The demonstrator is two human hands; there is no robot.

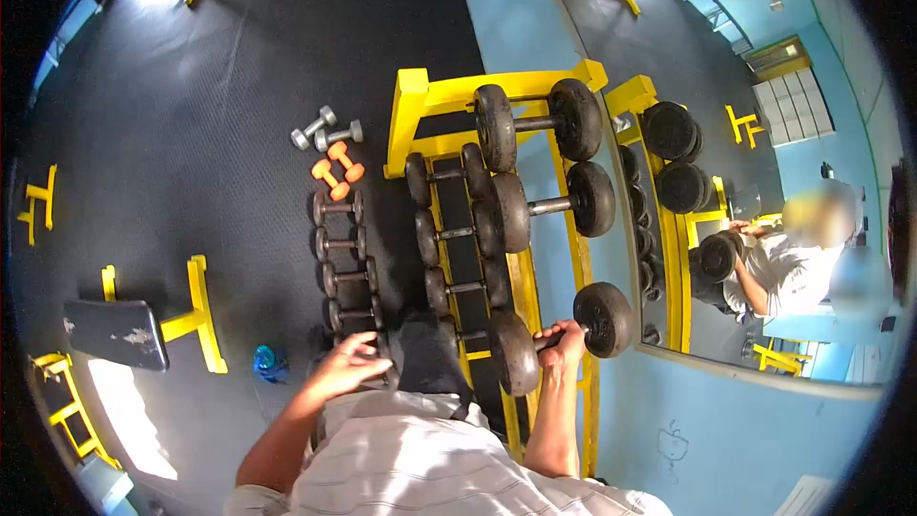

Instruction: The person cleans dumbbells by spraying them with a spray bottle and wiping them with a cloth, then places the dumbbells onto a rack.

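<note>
My right hand (564,344) is wrapped around the handle of a large black dumbbell (604,319), whose round ends stick out on both sides of the fist. The dumbbell is at the near end of the yellow rack (413,105); I cannot tell if it touches the rack. My left hand (350,368) is empty, fingers apart, in front of my body near a row of small black dumbbells (341,244) on the floor. Two more large dumbbells (549,204) sit farther up the rack, with several medium ones (449,232) on the lower tier.
Grey dumbbells (313,128) and orange dumbbells (330,180) lie on the black floor. A blue bottle (270,364) stands to the left, near a padded bench (117,334) with yellow legs. At right, a wall mirror (778,191) reflects a person holding a dumbbell.
</note>
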